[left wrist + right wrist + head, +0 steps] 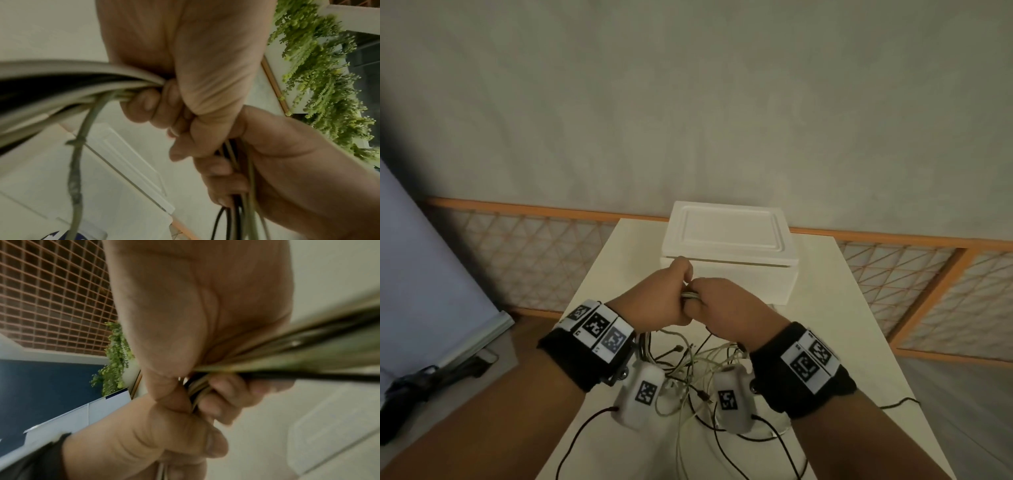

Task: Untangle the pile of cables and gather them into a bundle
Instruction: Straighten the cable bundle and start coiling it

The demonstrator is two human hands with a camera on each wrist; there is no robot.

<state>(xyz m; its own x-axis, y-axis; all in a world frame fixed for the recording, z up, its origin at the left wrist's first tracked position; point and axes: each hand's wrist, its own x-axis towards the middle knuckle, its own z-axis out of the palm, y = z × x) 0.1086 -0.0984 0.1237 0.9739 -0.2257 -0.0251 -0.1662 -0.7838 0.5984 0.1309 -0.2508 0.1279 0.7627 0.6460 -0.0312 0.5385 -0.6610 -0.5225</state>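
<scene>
At frame centre, the cables (690,295) are gripped by the left hand (659,298) and the right hand (726,306), fists touching, before the white box (729,246).

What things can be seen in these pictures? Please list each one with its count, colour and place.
cables: several, white and black, gathered in both hands, loose ends tangled on the table below the wrists
table: one, white, in front of the person
box: one, white, lid closed, on the far part of the table
lattice panel: orange frame, along the base of the wall
board: one, pale blue, leaning at the left
green plant: hanging, seen in the wrist views
wrist cameras: two, white, with black markers, under the wrists
wristbands: two, black, with markers
left hand: grips the cables
right hand: grips the cables, touching the left hand
</scene>
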